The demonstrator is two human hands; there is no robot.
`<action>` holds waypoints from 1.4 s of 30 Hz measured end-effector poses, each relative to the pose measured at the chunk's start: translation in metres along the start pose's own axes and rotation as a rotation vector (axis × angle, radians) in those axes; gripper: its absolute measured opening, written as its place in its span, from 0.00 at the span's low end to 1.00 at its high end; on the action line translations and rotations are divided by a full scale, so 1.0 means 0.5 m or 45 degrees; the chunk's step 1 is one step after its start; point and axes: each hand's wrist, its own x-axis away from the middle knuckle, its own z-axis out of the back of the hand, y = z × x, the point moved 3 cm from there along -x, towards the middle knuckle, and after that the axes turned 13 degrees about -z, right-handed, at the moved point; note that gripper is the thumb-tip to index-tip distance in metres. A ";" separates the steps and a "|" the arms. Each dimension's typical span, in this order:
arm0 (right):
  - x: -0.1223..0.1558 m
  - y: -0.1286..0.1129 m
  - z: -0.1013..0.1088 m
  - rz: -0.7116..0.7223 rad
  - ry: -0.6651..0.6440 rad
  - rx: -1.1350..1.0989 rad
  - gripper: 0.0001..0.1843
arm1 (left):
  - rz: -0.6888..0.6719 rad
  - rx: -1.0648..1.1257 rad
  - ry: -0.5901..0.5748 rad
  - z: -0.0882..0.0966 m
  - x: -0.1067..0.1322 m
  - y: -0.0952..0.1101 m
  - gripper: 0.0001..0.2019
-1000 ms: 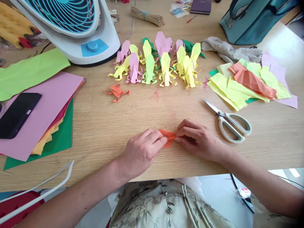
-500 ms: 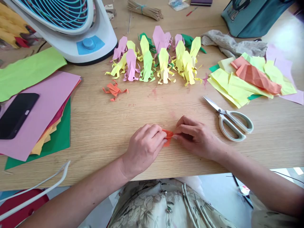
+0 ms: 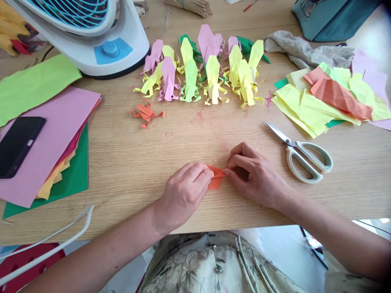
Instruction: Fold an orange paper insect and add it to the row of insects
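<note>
A small folded piece of orange paper (image 3: pixel 215 184) lies near the table's front edge, between my hands. My left hand (image 3: pixel 187 191) is closed over its left part, with fingertips pinching the upper fold and hiding that side. My right hand (image 3: pixel 255 175) pinches the paper's right tip between thumb and forefinger. Scissors (image 3: pixel 301 151) with pale handles rest just right of my right hand, blades partly spread. Beyond my hands, to the left, sits a small orange folded-paper figure (image 3: pixel 146 113) with thin bent limbs.
Several yellow, pink and green folded-paper figures (image 3: pixel 212 79) stand in rows at the back. Loose coloured paper (image 3: pixel 301 108) is heaped at right, beside a grey cloth (image 3: pixel 308 51). A fan (image 3: pixel 122 44), paper sheets (image 3: pixel 70 110) and a phone (image 3: pixel 21 146) occupy the left.
My right hand has shifted slightly up and right, and a little more of the orange paper shows between the hands. The view has also shifted slightly.
</note>
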 end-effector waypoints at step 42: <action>-0.005 0.002 0.000 -0.033 -0.033 0.039 0.07 | -0.319 -0.272 -0.185 0.014 0.031 0.016 0.17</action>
